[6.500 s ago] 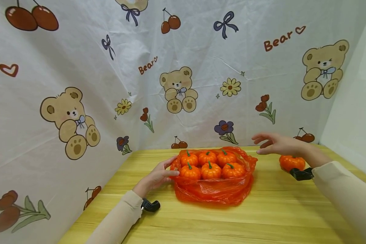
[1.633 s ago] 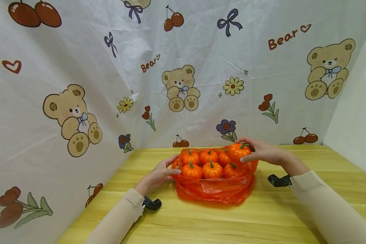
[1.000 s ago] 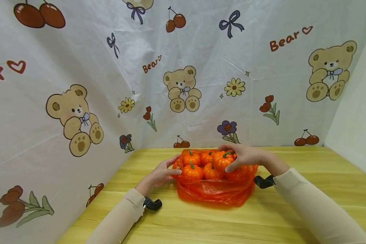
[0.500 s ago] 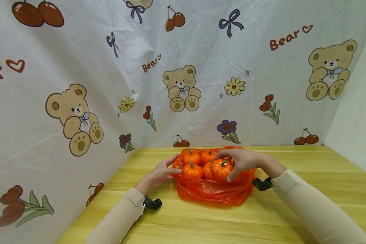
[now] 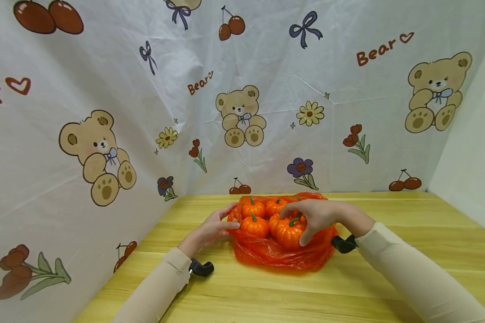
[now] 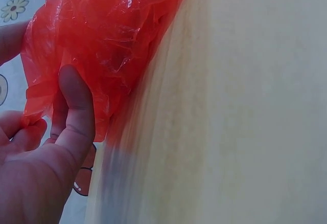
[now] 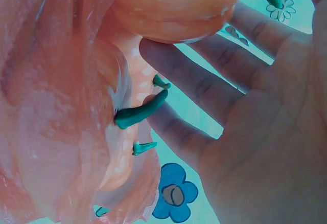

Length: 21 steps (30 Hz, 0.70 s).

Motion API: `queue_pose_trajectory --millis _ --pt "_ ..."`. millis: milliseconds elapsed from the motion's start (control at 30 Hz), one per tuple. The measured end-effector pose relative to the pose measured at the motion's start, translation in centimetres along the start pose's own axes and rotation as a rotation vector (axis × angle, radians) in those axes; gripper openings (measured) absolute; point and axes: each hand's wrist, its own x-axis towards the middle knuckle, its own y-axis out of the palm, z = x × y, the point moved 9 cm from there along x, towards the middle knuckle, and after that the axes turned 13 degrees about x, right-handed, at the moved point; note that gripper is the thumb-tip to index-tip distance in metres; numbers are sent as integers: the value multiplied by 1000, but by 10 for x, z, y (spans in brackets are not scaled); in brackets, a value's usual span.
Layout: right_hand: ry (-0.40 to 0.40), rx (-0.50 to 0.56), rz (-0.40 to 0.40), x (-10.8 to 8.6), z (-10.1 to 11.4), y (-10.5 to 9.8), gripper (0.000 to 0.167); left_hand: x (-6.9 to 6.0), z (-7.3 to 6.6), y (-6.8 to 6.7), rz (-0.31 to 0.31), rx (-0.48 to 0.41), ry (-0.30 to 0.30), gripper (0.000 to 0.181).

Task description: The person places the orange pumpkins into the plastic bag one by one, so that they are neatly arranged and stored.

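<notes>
An orange-red plastic bag point(image 5: 283, 259) sits open-mouthed on the table with several small orange pumpkins point(image 5: 255, 227) with green stems in it. My left hand point(image 5: 212, 229) grips the bag's left rim; in the left wrist view, the thumb and fingers point(image 6: 76, 98) pinch the thin plastic. My right hand point(image 5: 319, 215) holds one more pumpkin point(image 5: 288, 235) at the bag's front side, thumb in front and fingers behind. This pumpkin overlaps the bag's front rim and covers part of the pumpkins behind it. In the right wrist view, the held pumpkin point(image 7: 173, 12) shows at the top, against the fingertips.
The bag rests on a light wood table point(image 5: 234, 296). Behind and to the left hangs a white cloth point(image 5: 145, 134) printed with bears and flowers. A white wall point(image 5: 469, 157) stands at the right. A black device point(image 5: 345, 244) hangs at my right wrist.
My right hand has taken the pumpkin from the table at the right, carried it left over the bag, then lowered it toward the bag's front. The left hand stays on the rim.
</notes>
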Motion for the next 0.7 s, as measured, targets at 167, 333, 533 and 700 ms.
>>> queue_pose_trajectory --millis 167,333,533,700 --pt "28 -11 24 1 -1 5 67 0 0 -1 3 1 2 86" --pt "33 -24 23 1 0 7 65 -1 0 -1 1 1 -2 88" --pt "-23 -47 -36 2 4 3 69 0 -1 0 1 8 -1 86" --pt "-70 -42 -42 2 7 4 72 0 -1 0 7 14 -4 83"
